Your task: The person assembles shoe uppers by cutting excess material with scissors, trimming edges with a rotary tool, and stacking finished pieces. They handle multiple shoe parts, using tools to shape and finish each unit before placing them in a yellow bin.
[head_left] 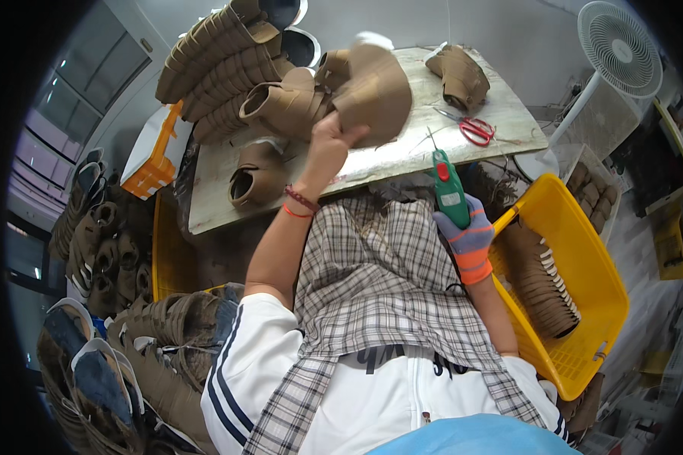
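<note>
My left hand (329, 145), bare with red bracelets at the wrist, grips the lower edge of a brown shoe upper (378, 89), raised over the worktable (410, 155) and blurred by motion. My right hand (469, 235) wears a purple and orange glove. Its fingers are wrapped round a green hand tool (449, 186) with a red button and a thin pointed tip. That tip points up at the table's near edge, apart from the upper. Red-handled scissors (477, 131) lie on the table, near the tool's tip.
Stacked brown uppers (224, 68) fill the table's back left; a single upper (460, 76) sits at the back right. A yellow basket (603, 292) with nested uppers stands at my right. More uppers (167, 334) are piled at my left. A white fan (621, 51) stands at the far right.
</note>
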`<state>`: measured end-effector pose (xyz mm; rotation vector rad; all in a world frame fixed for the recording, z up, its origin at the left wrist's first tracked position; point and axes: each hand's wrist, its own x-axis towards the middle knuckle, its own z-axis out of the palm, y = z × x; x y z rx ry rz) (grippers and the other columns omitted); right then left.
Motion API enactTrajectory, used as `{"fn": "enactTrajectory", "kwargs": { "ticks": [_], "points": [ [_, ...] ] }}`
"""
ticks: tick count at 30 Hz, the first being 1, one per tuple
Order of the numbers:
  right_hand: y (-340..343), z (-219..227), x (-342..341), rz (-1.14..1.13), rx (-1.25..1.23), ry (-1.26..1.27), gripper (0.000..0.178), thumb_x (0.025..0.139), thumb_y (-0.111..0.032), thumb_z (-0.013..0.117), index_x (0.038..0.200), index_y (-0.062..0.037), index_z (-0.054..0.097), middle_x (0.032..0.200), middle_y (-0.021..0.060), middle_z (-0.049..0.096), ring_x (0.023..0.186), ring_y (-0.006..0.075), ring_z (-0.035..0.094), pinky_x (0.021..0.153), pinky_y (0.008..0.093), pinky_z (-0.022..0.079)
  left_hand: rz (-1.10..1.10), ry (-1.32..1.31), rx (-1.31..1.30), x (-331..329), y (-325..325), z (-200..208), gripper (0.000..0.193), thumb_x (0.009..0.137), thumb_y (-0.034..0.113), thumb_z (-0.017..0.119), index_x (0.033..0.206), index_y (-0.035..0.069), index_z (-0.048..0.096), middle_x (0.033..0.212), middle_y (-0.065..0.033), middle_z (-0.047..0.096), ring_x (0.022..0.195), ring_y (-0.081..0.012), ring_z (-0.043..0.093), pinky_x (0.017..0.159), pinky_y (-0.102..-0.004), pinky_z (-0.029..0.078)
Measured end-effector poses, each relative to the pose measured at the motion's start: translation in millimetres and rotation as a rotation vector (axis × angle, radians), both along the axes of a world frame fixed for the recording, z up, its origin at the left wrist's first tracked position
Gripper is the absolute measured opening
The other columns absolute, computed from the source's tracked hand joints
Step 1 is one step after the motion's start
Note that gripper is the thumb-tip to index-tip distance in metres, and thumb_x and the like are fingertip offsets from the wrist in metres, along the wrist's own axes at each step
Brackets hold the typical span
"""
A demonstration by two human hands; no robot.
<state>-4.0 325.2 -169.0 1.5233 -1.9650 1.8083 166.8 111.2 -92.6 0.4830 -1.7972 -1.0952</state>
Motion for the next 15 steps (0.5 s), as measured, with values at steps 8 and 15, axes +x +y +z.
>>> {"fn": "enactTrajectory", "kwargs": {
  "ticks": [8,15],
  "points": [
    [3.5,-25.2,-33.4,-0.115,0.117,-0.197,0.053,0.066,-0.029,0.084,0.103,-0.0013,0.06,0.08,0.0106,0.067,0.069,0.0161,0.064,0.062,0.0282,0.051,0.678,-0.844,-0.586,-29.8,-227.9,19.8,0.023,0.08,0.009,0.046,0.091,-0.002,0.063,0.097,-0.0243,0.062,0.095,-0.0394,0.057,0.087,-0.0448,0.044],
    [3.4,-45.0,-69.7,-0.212,0.229,-0.372,0.051,0.066,-0.021,0.084,0.105,-0.0004,0.059,0.086,0.0065,0.066,0.075,0.0117,0.06,0.068,0.0258,0.049,0.827,0.036,-0.848,-140.5,-169.5,-11.1,0.025,0.074,-0.004,0.051,0.096,0.004,0.058,0.095,-0.0119,0.056,0.097,-0.0289,0.051,0.089,-0.0426,0.036]
  ]
}}
